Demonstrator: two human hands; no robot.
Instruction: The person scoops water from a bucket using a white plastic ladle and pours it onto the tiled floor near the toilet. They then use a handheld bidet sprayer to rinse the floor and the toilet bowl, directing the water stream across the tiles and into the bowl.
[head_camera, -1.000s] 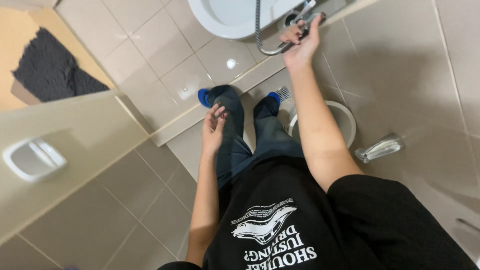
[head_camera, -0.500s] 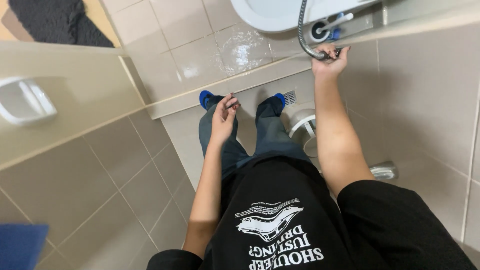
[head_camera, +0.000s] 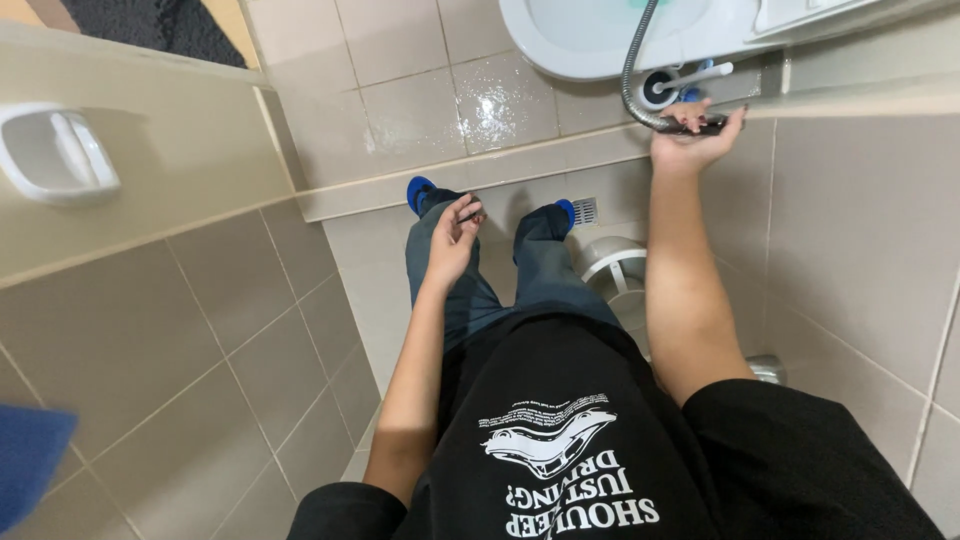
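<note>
My right hand (head_camera: 690, 140) reaches forward and is closed on the dark handle of a spray hose (head_camera: 629, 75), a grey metal hose curving up over the white toilet bowl (head_camera: 590, 45). My left hand (head_camera: 452, 240) hangs in front of my left leg with its fingers loosely apart, holding nothing that I can make out. Below both hands I see my jeans, blue footwear (head_camera: 420, 190) and black printed shirt.
A low tiled ledge (head_camera: 450, 170) crosses the wet floor before the toilet. A floor drain (head_camera: 586, 210) and a round white container (head_camera: 615, 265) sit by my right foot. A white soap dish (head_camera: 55, 150) hangs on the left wall. A metal tap (head_camera: 766, 368) sticks out at right.
The view has tilted, so the toilet and hose sit further right. My right hand stays on the spray hose handle. My left hand has drifted slightly lower over my leg.
</note>
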